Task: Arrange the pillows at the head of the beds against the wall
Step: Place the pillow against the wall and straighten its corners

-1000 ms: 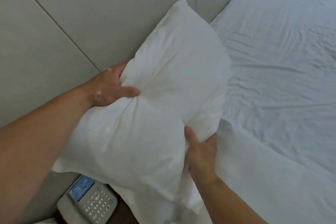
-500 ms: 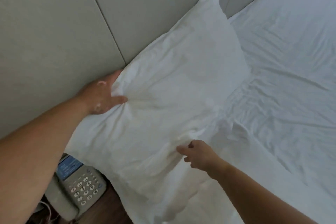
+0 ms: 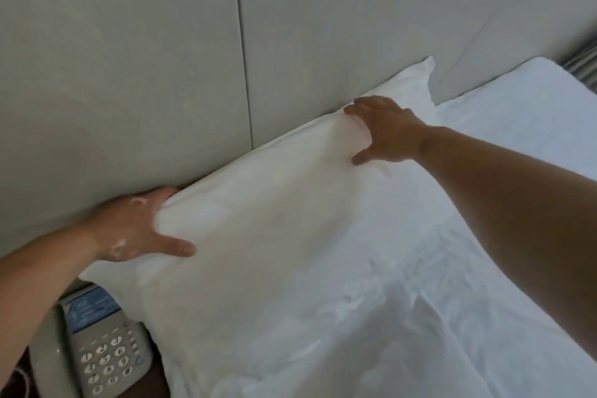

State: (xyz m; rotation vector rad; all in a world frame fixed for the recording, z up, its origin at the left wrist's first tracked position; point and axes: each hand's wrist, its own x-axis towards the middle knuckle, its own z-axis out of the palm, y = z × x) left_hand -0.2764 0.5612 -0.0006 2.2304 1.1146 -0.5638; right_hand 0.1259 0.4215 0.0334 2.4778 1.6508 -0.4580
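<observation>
A white pillow (image 3: pixel 274 203) lies along the padded wall (image 3: pixel 129 74) at the head of the bed (image 3: pixel 504 113), its long edge touching the wall. My left hand (image 3: pixel 139 229) grips the pillow's near left end, thumb on top and fingers tucked behind it against the wall. My right hand (image 3: pixel 384 132) reaches over to the pillow's far upper edge, with its fingers curled over that edge and the thumb spread on the front face. The pillow's far corner sticks up against the wall.
A grey desk telephone (image 3: pixel 103 346) with a keypad sits on a dark wooden nightstand (image 3: pixel 155 381) at the lower left, just under the pillow's end. Wrinkled white sheets cover the bed to the right. A curtain (image 3: pixel 581 64) hangs at the far right.
The pillow has gone from being held up at a slant to lying against the wall. My right hand let go of its lower edge and moved up to its far top edge.
</observation>
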